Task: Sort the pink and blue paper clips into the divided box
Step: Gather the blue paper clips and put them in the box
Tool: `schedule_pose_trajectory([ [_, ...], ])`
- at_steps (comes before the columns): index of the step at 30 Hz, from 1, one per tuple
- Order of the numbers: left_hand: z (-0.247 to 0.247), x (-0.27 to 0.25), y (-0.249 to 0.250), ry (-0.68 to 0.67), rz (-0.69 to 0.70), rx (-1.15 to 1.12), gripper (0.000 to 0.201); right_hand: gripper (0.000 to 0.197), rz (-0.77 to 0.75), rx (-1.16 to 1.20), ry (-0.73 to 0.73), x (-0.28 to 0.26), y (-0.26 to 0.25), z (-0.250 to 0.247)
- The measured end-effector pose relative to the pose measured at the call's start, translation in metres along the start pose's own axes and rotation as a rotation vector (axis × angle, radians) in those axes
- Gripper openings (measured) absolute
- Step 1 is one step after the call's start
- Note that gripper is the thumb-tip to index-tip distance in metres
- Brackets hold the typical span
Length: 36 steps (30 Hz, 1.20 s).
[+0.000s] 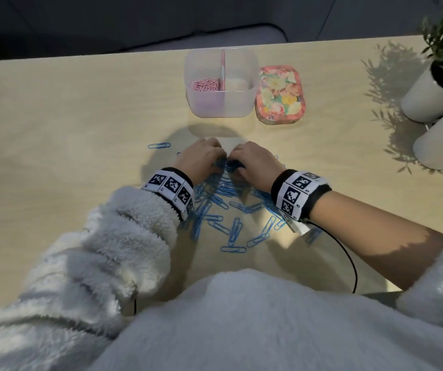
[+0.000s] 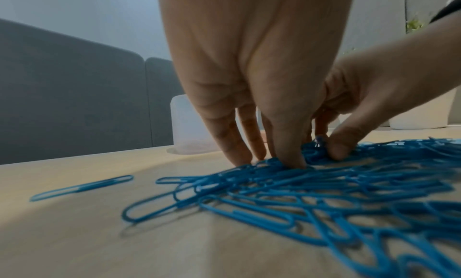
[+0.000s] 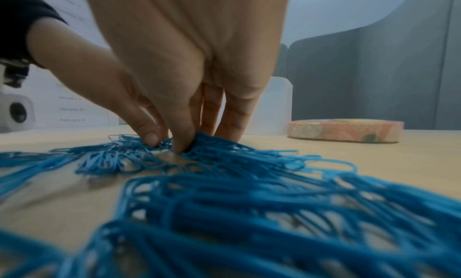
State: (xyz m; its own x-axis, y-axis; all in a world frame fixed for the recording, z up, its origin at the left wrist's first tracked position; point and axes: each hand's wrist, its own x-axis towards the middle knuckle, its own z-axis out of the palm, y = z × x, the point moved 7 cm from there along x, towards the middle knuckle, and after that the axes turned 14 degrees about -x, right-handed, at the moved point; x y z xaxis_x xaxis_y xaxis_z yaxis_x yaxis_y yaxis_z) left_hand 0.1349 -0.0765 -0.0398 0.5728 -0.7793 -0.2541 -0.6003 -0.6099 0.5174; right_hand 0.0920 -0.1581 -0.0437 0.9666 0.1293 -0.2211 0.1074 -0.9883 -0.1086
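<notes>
A loose heap of blue paper clips lies spread on the wooden table in front of me. Both hands reach down into its far end, side by side. My left hand pinches a clump of clips between thumb and fingers. My right hand pinches a raised bunch the same way. The clear divided box stands beyond the hands. Pink clips fill its left compartment; the right compartment looks empty. One blue clip lies apart to the left.
A flowered tin sits right of the box. Two white plant pots stand at the table's right edge. A black cable runs from my right wrist toward the near edge.
</notes>
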Motion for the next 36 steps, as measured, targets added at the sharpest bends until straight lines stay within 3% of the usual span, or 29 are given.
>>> schedule_pose_trajectory([
  [6,0.000,-0.005,-0.002,0.066,0.002,-0.066,0.025,0.019,0.090,0.023,-0.008,0.003,0.008,-0.009],
  [11,-0.001,-0.010,-0.002,0.029,0.006,-0.090,0.035,0.013,0.204,0.320,0.089,0.002,0.043,-0.043],
  [14,-0.001,-0.007,-0.001,0.025,-0.001,-0.060,0.026,0.007,0.338,0.509,0.159,0.018,0.073,-0.074],
  [17,0.001,-0.003,0.000,0.009,-0.021,-0.039,0.022,0.030,0.485,0.599,0.249,0.048,0.103,-0.105],
  [20,0.006,0.001,0.000,0.007,-0.027,-0.001,0.020,0.037,0.588,0.768,0.291,0.078,0.117,-0.119],
  [26,0.017,0.004,0.000,-0.011,-0.010,0.143,0.022,0.018,0.526,0.626,0.128,0.107,0.110,-0.115],
  [28,0.011,0.005,0.001,-0.005,-0.030,0.081,0.020,0.005,0.524,0.602,0.155,0.104,0.110,-0.115],
  [31,-0.010,0.007,0.007,0.072,-0.034,-0.110,0.019,0.020,0.560,0.687,0.297,0.082,0.111,-0.115],
  [36,-0.078,0.028,0.027,0.365,0.027,-0.525,0.011,0.023,0.528,0.785,0.353,0.021,0.108,-0.085],
])
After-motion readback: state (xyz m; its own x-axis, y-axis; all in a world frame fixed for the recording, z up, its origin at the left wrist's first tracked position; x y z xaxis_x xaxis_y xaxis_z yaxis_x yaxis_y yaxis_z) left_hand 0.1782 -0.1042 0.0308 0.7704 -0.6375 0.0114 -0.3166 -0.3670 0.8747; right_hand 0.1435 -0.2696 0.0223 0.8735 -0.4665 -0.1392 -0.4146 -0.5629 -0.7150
